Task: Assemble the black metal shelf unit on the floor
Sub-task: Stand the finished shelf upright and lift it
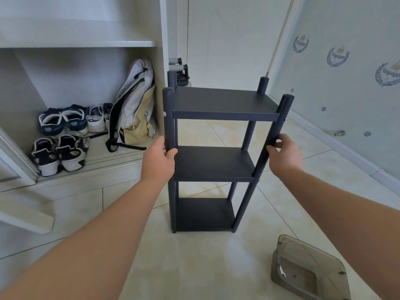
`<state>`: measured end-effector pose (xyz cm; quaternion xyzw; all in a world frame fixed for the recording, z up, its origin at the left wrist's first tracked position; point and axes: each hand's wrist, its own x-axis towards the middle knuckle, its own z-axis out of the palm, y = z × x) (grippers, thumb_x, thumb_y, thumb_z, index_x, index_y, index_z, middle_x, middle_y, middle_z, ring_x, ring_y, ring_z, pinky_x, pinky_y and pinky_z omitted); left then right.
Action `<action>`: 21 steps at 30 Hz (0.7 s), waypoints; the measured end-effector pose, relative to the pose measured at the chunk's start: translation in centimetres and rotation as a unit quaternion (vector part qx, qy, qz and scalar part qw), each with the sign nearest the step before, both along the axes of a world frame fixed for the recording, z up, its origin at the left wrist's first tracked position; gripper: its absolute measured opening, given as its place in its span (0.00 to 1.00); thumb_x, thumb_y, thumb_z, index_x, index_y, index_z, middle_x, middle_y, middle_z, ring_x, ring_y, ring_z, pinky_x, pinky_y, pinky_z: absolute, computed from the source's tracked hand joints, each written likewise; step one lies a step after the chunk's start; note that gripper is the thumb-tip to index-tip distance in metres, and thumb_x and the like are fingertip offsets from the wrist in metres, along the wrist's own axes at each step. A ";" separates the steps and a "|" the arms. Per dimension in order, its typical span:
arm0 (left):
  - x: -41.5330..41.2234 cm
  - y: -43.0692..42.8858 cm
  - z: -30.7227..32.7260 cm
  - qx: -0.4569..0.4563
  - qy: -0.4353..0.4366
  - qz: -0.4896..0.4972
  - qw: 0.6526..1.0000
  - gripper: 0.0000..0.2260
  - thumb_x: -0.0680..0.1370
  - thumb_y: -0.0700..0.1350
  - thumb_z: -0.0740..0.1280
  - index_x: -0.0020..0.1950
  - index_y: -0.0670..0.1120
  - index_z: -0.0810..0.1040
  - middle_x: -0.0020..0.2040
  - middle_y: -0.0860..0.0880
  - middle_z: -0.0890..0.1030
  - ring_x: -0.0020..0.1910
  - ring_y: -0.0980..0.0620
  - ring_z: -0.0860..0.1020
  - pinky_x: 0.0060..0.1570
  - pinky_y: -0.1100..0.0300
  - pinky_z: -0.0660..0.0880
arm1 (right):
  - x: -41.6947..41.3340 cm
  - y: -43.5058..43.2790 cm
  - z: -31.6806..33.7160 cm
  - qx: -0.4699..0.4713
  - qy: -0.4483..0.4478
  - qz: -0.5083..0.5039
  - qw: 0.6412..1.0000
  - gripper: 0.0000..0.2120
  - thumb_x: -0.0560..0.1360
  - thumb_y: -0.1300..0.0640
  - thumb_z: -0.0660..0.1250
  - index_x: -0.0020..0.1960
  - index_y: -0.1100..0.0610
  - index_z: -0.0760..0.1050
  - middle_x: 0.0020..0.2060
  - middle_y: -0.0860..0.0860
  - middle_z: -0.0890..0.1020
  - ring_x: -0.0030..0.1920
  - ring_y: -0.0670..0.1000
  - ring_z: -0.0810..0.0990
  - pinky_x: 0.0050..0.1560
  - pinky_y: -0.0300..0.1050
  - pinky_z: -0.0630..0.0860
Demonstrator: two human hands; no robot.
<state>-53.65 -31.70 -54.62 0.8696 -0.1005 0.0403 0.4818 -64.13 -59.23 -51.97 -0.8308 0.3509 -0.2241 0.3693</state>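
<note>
Tile floor (194, 267). The shelf unit (213, 163) stands upright on it mid-frame, just right of the open cupboard (86, 44) that holds a backpack (134, 105) and shoes (62, 137). A grey plastic tray (309, 271) lies on the floor near right, well apart from the unit. The unit looks fully built: top shelf (223, 100), middle shelf (214, 161) and bottom shelf (205, 215) all sit between four posts, with a screw head (164, 114) showing at top-shelf level on each front post. My read is that fastening is done and this is the closing step: stand it, square it, check for wobble, place it. Next move calls for a light rock or downward press to confirm the feet sit flat, then a lift or slide to its spot, both hands moving together so the frame doesn't rack. Can't tell whether the rear screws are in, or whether every foot touches. Grip: left hand (159, 156) wraps the left post (168, 124) just above the middle shelf, fingers curled right round it, a firm hold. Right hand (285, 154) is on the right post (279, 128) at about the same height, fingers and thumb pinching it; this looks the lighter hold.
</note>
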 end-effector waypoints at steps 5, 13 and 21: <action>-1.5 0.8 -0.4 0.008 0.003 -0.009 1.000 0.09 0.82 0.43 0.65 0.62 0.45 0.76 0.57 0.48 0.81 0.57 0.46 0.79 0.58 0.47 0.77 | -1.4 0.8 -1.2 0.002 -0.014 -0.022 1.000 0.13 0.82 0.61 0.61 0.66 0.53 0.72 0.55 0.46 0.79 0.49 0.52 0.76 0.46 0.46 0.70; -4.1 1.5 0.2 0.010 0.037 -0.003 0.999 0.12 0.82 0.44 0.64 0.65 0.45 0.74 0.62 0.48 0.80 0.61 0.45 0.78 0.60 0.49 0.77 | -4.0 2.1 -1.0 0.025 -0.003 0.014 1.000 0.18 0.82 0.58 0.62 0.72 0.55 0.68 0.67 0.50 0.78 0.55 0.54 0.79 0.47 0.48 0.75; -8.3 1.7 0.3 0.054 0.128 0.011 0.990 0.32 0.81 0.51 0.66 0.80 0.49 0.54 0.78 0.46 0.63 0.74 0.42 0.67 0.66 0.49 0.71 | -8.7 6.3 -1.2 -0.013 0.059 0.102 0.993 0.33 0.82 0.49 0.63 0.82 0.45 0.50 0.79 0.48 0.63 0.75 0.56 0.67 0.67 0.55 0.71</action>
